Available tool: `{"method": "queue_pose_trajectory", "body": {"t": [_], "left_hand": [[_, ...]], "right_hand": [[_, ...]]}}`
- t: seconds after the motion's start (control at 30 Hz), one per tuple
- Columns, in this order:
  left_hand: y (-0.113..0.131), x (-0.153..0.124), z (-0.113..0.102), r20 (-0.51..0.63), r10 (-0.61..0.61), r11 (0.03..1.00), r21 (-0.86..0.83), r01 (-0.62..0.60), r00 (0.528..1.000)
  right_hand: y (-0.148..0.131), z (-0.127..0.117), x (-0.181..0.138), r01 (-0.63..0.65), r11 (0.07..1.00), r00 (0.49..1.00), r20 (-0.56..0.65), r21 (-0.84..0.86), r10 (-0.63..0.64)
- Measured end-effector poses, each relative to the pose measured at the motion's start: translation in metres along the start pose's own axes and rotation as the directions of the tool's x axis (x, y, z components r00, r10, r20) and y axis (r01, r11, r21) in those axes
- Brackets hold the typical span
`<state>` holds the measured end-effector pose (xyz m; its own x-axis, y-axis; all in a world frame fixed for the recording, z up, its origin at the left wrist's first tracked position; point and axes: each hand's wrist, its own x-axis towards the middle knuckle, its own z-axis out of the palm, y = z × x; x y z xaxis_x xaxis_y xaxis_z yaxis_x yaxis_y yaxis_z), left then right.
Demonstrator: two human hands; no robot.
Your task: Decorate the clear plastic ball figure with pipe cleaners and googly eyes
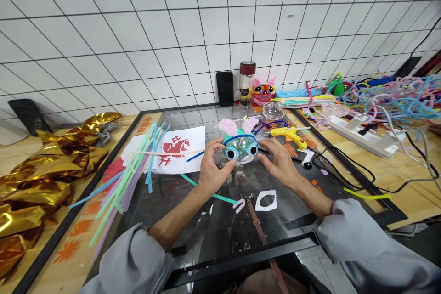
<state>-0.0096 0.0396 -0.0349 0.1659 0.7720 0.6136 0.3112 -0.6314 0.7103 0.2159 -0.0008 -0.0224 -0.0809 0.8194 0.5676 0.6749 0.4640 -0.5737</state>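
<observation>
Watching from afar through the head camera, I find the clear plastic ball figure at the centre of the frame, held up between both hands. My left hand has its thumb and fingers closed round one side; my right hand pinches narrowly at the other. I judge it light, its shell stiff, slick and easily cracked, while the pale pink fuzzy ears should bend and the round black-and-white eyes may peel. Better, then, to grip the shell's sides than either trim.

Just beyond my right hand lies a yellow glue gun, its nozzle best avoided; a black cable loops at right of centre. A teal fuzzy stem crosses below my left hand, and green and lilac fuzzy stems sprawl at left. White paper with an oval hole lies below centre.
</observation>
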Motion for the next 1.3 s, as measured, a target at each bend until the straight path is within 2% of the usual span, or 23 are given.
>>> {"method": "queue_pose_trajectory", "body": {"t": [0.87, 0.97, 1.03, 1.07, 1.13, 1.2, 1.27, 1.3], "left_hand": [[0.003, 0.0, 0.0, 0.003, 0.007, 1.0, 0.003, -0.007, 1.0], [0.003, 0.0, -0.001, -0.001, 0.02, 1.0, -0.01, -0.02, 1.0], [0.003, 0.0, -0.002, 0.004, 0.022, 1.0, -0.014, -0.022, 1.0], [0.004, 0.0, -0.002, 0.006, 0.018, 1.0, -0.014, -0.018, 1.0], [0.004, -0.001, -0.003, 0.006, 0.009, 1.0, -0.004, -0.009, 1.0], [0.005, -0.001, -0.003, 0.006, 0.004, 1.0, 0.014, -0.004, 1.0], [0.006, -0.001, -0.003, 0.008, 0.005, 1.0, 0.025, -0.005, 1.0], [0.007, -0.001, -0.004, 0.008, 0.004, 1.0, 0.023, -0.004, 1.0]], "right_hand": [[0.0, 0.0, -0.001, -0.018, 0.998, 1.0, -0.027, -0.063, 0.016], [-0.001, -0.012, 0.001, -0.032, 0.992, 0.998, -0.061, -0.123, 0.025], [0.005, -0.032, 0.008, -0.055, 0.974, 0.995, -0.095, -0.22, 0.034], [0.011, -0.045, 0.014, -0.069, 0.95, 0.993, -0.112, -0.304, 0.036], [0.03, -0.077, 0.032, -0.214, 0.835, 0.97, -0.213, -0.506, 0.12], [0.055, -0.11, 0.052, -0.409, 0.636, 0.912, -0.312, -0.655, 0.265], [0.082, -0.137, 0.071, -0.514, 0.417, 0.841, -0.347, -0.749, 0.414], [0.095, -0.147, 0.079, -0.532, 0.376, 0.822, -0.357, -0.759, 0.443]]}}
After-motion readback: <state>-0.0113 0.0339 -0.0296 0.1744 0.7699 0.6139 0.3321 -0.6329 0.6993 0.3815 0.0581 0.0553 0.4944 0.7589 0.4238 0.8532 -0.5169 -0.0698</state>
